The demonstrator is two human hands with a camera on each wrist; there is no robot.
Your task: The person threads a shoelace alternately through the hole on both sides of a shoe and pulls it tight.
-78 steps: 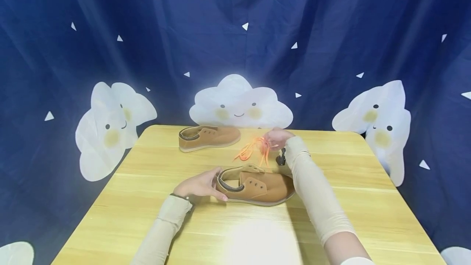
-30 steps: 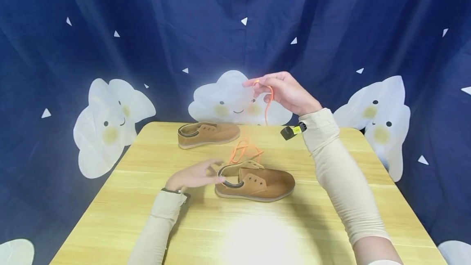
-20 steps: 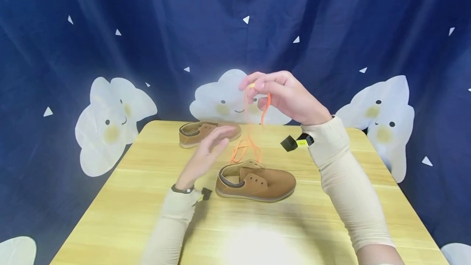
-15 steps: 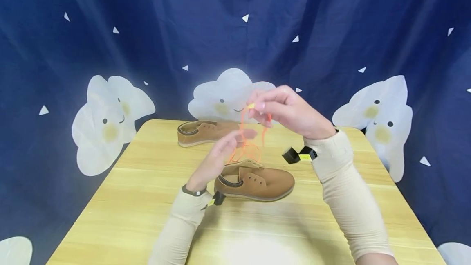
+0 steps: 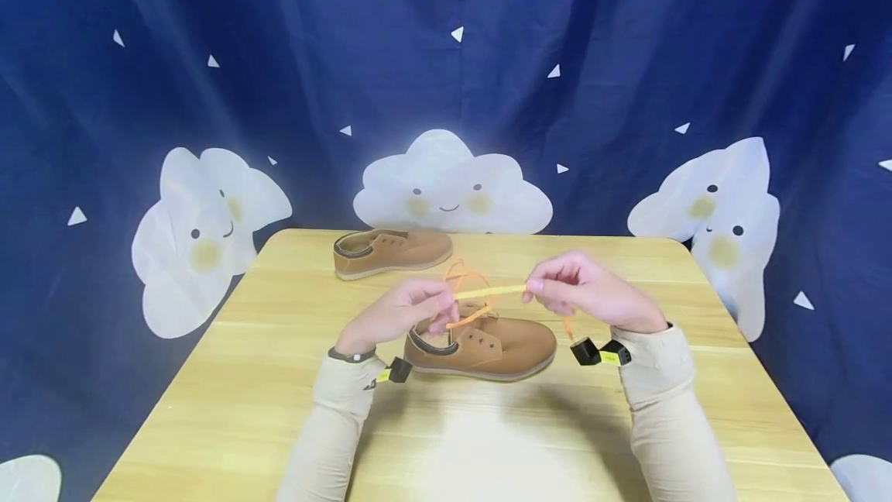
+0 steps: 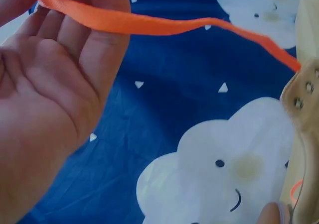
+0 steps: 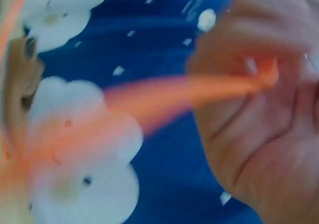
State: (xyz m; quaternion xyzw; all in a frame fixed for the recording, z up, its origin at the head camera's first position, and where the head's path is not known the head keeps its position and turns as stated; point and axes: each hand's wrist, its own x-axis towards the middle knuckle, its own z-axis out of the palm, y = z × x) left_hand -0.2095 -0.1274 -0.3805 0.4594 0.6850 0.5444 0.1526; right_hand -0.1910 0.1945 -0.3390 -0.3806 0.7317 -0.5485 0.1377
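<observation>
An orange shoelace (image 5: 491, 292) runs nearly straight between my two hands, above the nearer brown shoe (image 5: 519, 343). My left hand (image 5: 400, 314) pinches it by the shoe's heel end, thumb against the fingers. My right hand (image 5: 592, 293) pinches it above and right of the toe, and a loose piece hangs below that hand. In the left wrist view the flat orange lace (image 6: 149, 26) leads from the fingers toward the shoe's eyelet flap (image 6: 304, 92). The right wrist view shows the lace (image 7: 224, 88) blurred, coming out of the curled right hand (image 7: 264, 99).
A second brown shoe (image 5: 411, 252), its eyelets bare, stands at the back left of the wooden table (image 5: 697, 378). More orange lace loops lie behind the nearer shoe. A dark blue curtain (image 5: 599, 45) hangs behind the table.
My left hand left the nearer shoe's heel, rose and took hold of the lace. My right hand lifted the lace from the table, then came down and rightward, stretching a length between both hands.
</observation>
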